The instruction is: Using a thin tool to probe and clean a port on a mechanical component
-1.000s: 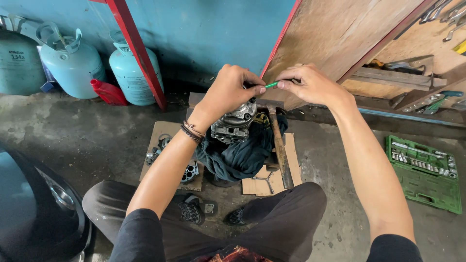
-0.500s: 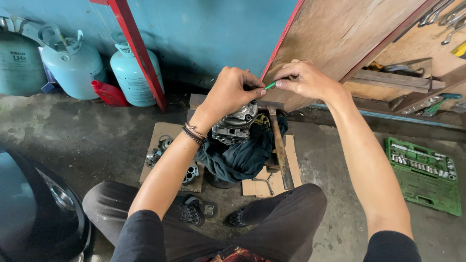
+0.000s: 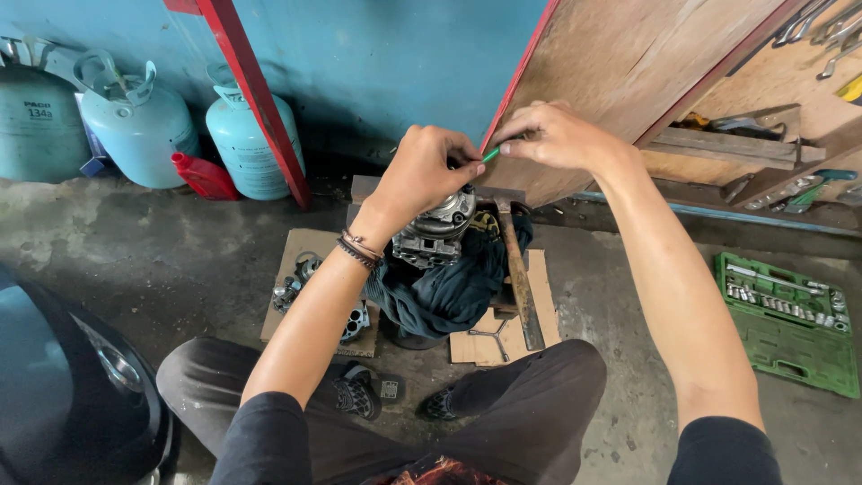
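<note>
Both my hands are raised above a grey metal machine part [image 3: 437, 232] that rests on a dark teal cloth [image 3: 453, 286]. My left hand [image 3: 424, 169] and my right hand [image 3: 549, 135] pinch the two ends of a small green object [image 3: 490, 154] between their fingertips. What the green object is cannot be made out; most of it is hidden by my fingers. A hammer with a wooden handle [image 3: 517, 273] lies just right of the metal part.
Loose metal parts [image 3: 301, 280] lie on cardboard [image 3: 305, 247] at left. A green socket set case [image 3: 788, 310] lies open at right. Pale gas cylinders [image 3: 135, 126] and a red post [image 3: 256, 94] stand behind. A wooden board with tools [image 3: 718, 81] leans at right.
Both hands have stayed joined on the green object and shifted slightly; the view has tilted a little. Nothing was let go.
</note>
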